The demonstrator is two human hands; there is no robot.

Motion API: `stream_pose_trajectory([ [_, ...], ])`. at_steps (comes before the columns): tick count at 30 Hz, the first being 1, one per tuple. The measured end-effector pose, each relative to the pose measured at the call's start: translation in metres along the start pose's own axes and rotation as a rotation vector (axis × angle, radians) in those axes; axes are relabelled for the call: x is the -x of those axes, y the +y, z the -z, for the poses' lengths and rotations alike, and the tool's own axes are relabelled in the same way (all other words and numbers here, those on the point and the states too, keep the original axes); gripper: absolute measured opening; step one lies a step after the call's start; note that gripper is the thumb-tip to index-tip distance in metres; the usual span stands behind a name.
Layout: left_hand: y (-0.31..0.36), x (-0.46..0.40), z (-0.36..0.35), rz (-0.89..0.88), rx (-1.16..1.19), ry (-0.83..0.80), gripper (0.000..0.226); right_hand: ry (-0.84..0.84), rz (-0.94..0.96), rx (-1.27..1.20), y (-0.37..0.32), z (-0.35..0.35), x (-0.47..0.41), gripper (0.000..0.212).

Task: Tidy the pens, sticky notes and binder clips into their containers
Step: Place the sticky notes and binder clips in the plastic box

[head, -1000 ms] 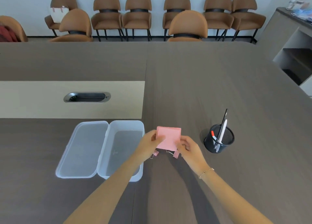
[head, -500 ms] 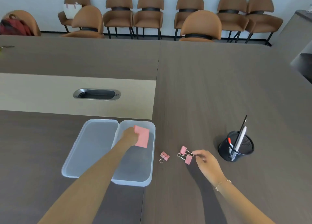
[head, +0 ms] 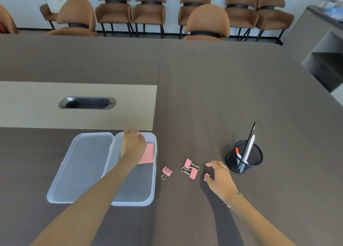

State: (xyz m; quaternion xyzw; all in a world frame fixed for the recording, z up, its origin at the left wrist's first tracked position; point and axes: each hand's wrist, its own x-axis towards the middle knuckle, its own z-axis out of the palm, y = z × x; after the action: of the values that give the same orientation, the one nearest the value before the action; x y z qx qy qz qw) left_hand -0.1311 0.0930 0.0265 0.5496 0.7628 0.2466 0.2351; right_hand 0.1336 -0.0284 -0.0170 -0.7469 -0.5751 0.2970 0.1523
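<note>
A pink sticky-note pad [head: 148,154] lies flat in the far right corner of the clear plastic box [head: 135,202]. My left hand [head: 132,143] hovers over the box just left of the pad, covering its left edge, fingers loose and off it. Three pink binder clips rest on the table right of the box: one alone [head: 166,172] and two touching each other [head: 190,169]. My right hand [head: 218,177] is just right of that pair, fingers spread, holding nothing. A black mesh pen cup [head: 245,157] holds several pens.
The box's hinged lid [head: 81,168] lies open flat to the left. A cable grommet [head: 87,103] sits in the beige table strip behind. Brown chairs [head: 206,21] line the far table edge. A grey shelf unit [head: 323,60] stands at the right.
My left hand carried the pad from the table middle into the box and let it lie there. My right hand let go of the clips, which stay on the table, and opened.
</note>
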Motion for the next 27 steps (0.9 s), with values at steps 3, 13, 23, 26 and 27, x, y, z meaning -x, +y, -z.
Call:
stream_pose_trajectory([
  [3, 0.049, 0.024, 0.005, -0.375, 0.15, -0.043, 0.023, -0.058, -0.054, 0.244, 0.0, 0.003, 0.001, 0.055],
  [13, 0.037, 0.071, -0.081, -0.202, -0.746, -0.605, 0.072, 0.061, 0.054, 0.242, 0.009, -0.02, 0.008, 0.01],
  [23, 0.051, 0.054, -0.084, -0.479, -0.378, -0.707, 0.034, -0.154, 0.171, 0.093, 0.005, -0.023, 0.004, 0.031],
  [26, 0.057, 0.05, -0.093, -0.649, -0.471, -0.57, 0.03, -0.106, 0.165, 0.077, 0.002, -0.027, -0.004, 0.038],
  [27, 0.055, 0.049, -0.097, -0.672, -0.493, -0.504, 0.028, -0.091, 0.152, 0.062, 0.001, -0.028, -0.006, 0.038],
])
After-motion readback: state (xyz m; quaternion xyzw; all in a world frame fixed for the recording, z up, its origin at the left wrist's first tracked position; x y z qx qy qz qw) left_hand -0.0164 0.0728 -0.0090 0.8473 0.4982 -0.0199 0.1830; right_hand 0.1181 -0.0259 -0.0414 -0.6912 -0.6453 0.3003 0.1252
